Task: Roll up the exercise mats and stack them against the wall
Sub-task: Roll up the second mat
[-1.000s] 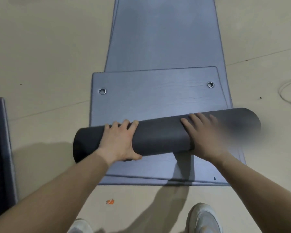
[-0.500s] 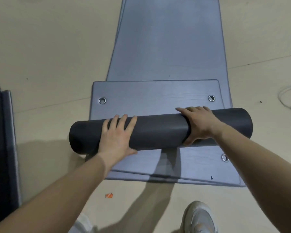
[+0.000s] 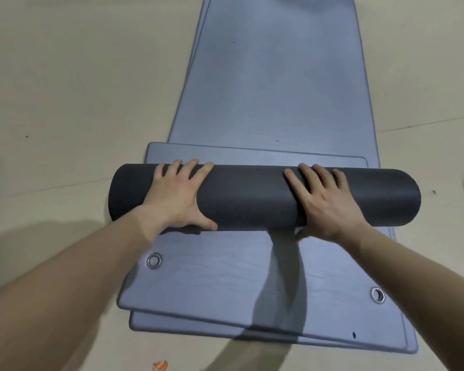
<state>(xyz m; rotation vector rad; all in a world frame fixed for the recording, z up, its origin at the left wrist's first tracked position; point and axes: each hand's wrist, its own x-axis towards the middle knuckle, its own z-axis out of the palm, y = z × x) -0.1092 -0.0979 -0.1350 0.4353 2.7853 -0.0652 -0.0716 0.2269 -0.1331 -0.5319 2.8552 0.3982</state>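
On the blue-grey mat (image 3: pixel 276 84) spread on the floor (image 3: pixel 65 76), a dark rolled mat (image 3: pixel 252 196) lies crosswise. Left hand (image 3: pixel 178 195) and right hand (image 3: pixel 324 202) press flat on top, fingers spread, not clamped. Two metal eyelets (image 3: pixel 153 260) show; possibly two mats layered underneath.

Soft, even light falls from overhead; forearm shadows streak the flat blue-grey foam mat (image 3: pixel 273 84) and beige floor (image 3: pixel 65 76). Edges bow, detail slightly soft.
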